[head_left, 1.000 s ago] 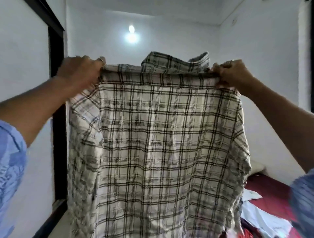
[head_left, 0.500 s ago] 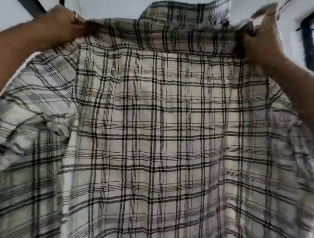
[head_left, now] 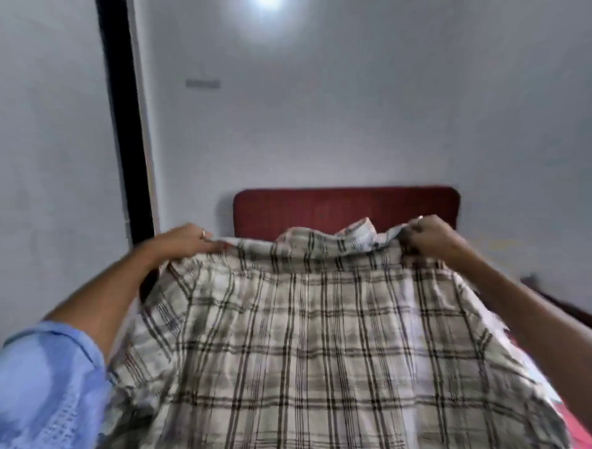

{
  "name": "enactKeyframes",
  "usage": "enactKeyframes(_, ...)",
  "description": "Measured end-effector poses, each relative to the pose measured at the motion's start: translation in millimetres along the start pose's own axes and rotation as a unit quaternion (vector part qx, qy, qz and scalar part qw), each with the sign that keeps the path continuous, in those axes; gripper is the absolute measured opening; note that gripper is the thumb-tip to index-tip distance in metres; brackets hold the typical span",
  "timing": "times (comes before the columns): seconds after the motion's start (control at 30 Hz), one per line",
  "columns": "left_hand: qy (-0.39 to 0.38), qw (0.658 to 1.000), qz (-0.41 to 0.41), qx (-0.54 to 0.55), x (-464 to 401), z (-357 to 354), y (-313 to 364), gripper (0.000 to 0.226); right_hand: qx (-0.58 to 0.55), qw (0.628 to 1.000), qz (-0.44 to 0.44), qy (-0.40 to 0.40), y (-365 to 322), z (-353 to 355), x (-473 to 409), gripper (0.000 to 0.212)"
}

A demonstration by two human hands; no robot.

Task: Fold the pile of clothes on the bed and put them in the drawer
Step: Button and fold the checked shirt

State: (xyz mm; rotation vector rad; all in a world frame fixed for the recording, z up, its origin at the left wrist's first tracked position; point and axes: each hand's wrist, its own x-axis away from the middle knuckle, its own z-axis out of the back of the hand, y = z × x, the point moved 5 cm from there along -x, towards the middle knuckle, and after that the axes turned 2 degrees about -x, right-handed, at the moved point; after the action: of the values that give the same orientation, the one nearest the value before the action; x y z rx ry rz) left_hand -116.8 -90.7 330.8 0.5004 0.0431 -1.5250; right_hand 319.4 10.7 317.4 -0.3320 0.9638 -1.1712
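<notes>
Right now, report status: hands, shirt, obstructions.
Left hand and right hand each grip a shoulder of the plaid shirt. Shirt spread out toward the headboard. Nothing seen blocking.

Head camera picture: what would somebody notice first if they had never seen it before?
The big checked shirt fills the lower middle, spread out wide. The left hand and the right hand each pinch one of its shoulders, either side of the collar. Behind it a dark red headboard stands against the white wall, with a bright lamp shining at the very top.
</notes>
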Motion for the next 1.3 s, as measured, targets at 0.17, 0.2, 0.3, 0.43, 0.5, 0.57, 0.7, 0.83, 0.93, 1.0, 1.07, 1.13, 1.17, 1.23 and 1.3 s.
enactKeyframes(0.17, -0.087, 0.993, 0.070, 0.046, -2.1, -164.8, -53.0, 0.048, -0.001, 0.992, -0.110, -0.059, 150.8, -132.7, 8.3, 0.016)
enactKeyframes(0.2, -0.098, 0.992, 0.075, 0.041, -8.9, -189.9, -61.3, 0.047, -0.007, 0.989, -0.127, -0.071, 172.4, -155.8, 9.6, 0.017)
enactKeyframes(0.3, -0.103, 0.991, 0.073, 0.039, -24.7, -252.1, -82.7, 0.044, 0.016, 0.984, -0.155, -0.082, 198.0, -196.6, 20.2, 0.018)
enactKeyframes(0.43, -0.057, 0.996, 0.073, 0.017, -64.3, -292.0, -88.0, 0.021, 0.061, 0.983, -0.155, -0.080, 232.7, -238.3, -8.6, 0.019)
enactKeyframes(0.5, -0.051, 0.995, 0.082, -0.011, -85.7, -301.8, -96.4, 0.025, 0.087, 0.981, -0.154, -0.073, 237.4, -248.7, -29.5, 0.024)
enactKeyframes(0.57, -0.082, 0.991, 0.105, -0.031, -116.4, -331.5, -113.7, 0.031, 0.099, 0.979, -0.163, -0.071, 252.7, -270.3, -58.2, 0.027)
enactKeyframes(0.7, -0.094, 0.980, 0.160, -0.070, -156.5, -371.6, -114.0, 0.037, 0.141, 0.971, -0.176, -0.074, 273.6, -312.1, -95.9, 0.028)
enactKeyframes(0.83, -0.061, 0.973, 0.220, 0.026, -158.1, -438.7, -124.4, 0.047, 0.108, 0.976, -0.136, -0.133, 290.1, -357.3, -70.4, 0.057)
enactKeyframes(0.93, -0.153, 0.972, 0.173, -0.043, -85.5, -499.9, -107.6, 0.057, 0.225, 0.935, -0.069, -0.264, 298.7, -390.8, 18.7, 0.051)
enactKeyframes(1.0, -0.193, 0.973, 0.113, -0.054, -16.9, -520.9, -81.1, 0.060, 0.275, 0.907, 0.019, -0.317, 290.2, -397.2, 84.5, 0.045)
enactKeyframes(1.07, -0.197, 0.976, 0.073, -0.060, 47.0, -529.9, -75.2, 0.060, 0.253, 0.909, 0.023, -0.330, 286.3, -388.2, 141.1, 0.050)
enactKeyframes(1.13, -0.201, 0.974, 0.060, -0.090, 94.3, -523.4, -82.6, 0.061, 0.242, 0.916, 0.015, -0.321, 287.1, -371.7, 177.4, 0.054)
enactKeyframes(1.17, -0.192, 0.974, 0.060, -0.104, 110.3, -516.7, -89.4, 0.062, 0.246, 0.915, 0.016, -0.321, 287.0, -364.4, 188.8, 0.057)
enactKeyframes(1.23, -0.202, 0.970, 0.097, -0.092, 138.9, -492.5, -102.8, 0.067, 0.266, 0.906, 0.020, -0.328, 290.8, -354.7, 201.4, 0.063)
enactKeyframes(1.3, -0.206, 0.962, 0.164, -0.070, 164.1, -467.1, -118.2, 0.070, 0.278, 0.900, 0.018, -0.334, 292.3, -349.3, 200.6, 0.070)
